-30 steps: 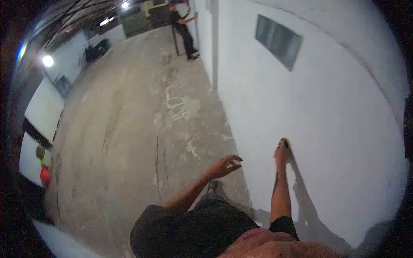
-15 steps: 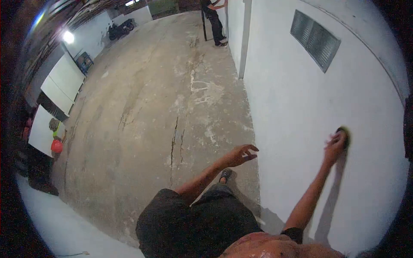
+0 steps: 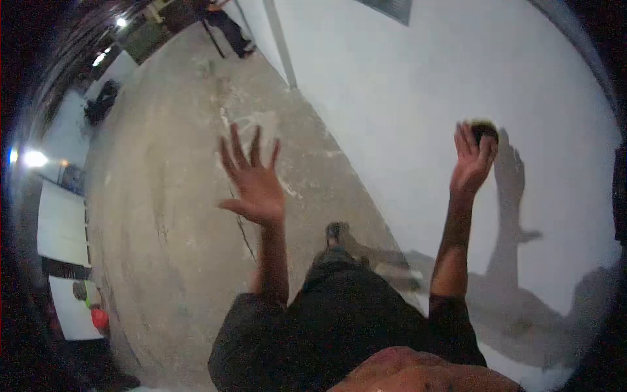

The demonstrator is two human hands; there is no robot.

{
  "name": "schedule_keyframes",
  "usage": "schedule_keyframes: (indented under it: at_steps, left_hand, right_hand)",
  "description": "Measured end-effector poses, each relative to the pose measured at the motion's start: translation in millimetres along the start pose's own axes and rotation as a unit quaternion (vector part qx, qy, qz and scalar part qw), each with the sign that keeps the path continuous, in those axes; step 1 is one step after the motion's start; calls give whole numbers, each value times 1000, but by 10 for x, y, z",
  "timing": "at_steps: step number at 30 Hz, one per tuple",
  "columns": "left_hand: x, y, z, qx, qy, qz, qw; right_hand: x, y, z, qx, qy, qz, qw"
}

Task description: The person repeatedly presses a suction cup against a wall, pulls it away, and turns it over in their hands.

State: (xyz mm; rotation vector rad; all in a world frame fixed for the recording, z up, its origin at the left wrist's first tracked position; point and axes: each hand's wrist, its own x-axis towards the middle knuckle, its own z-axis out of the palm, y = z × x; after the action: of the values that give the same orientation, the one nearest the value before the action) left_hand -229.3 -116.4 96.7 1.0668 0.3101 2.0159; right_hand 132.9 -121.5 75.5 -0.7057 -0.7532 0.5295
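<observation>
My left hand point(image 3: 255, 193) is raised over the concrete floor, fingers spread wide and nothing in it. On the right, my right hand point(image 3: 471, 166) has its fingers over a dark round pad point(image 3: 484, 129) with a pale yellowish edge. Hand and pad are right at the white wall point(image 3: 392, 111), where my arm's shadow falls beside them. My fingers partly cover the pad.
A metal vent grille point(image 3: 392, 8) is set in the wall at the top. Farther along the wall stands another person point(image 3: 228, 31) in dark trousers. White panels point(image 3: 62, 225) and a red object point(image 3: 99, 318) line the left side of the cracked floor point(image 3: 157, 215).
My left hand has risen and spread its fingers. My right hand, with the pad, has moved up and left in view. The view has turned, shifting the wall and vent.
</observation>
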Motion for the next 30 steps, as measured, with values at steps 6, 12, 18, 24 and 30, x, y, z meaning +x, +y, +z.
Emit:
schedule_keyframes:
  at_steps: [6,12,18,24,30]
  left_hand:
    - [338,-455,-387,-103,165,-170,966]
    - [1053,1369,162,40,19,374,926]
    - [1427,2957,718,84,-230,651,718]
    - [1972,3109,623,112,-242,670,693]
    - [2363,1840,-152,185,-99,539,816]
  right_hand:
    - [-18,376,220,50,105,30,993]
    - [343,-807,1022,-175,135,-427,877]
    - [837,-2771,2039,-143,42,-742,654]
    - [926,-2885,2336,-152,24,-756,636]
    - [652,-1459,1720,-146,202,-719,649]
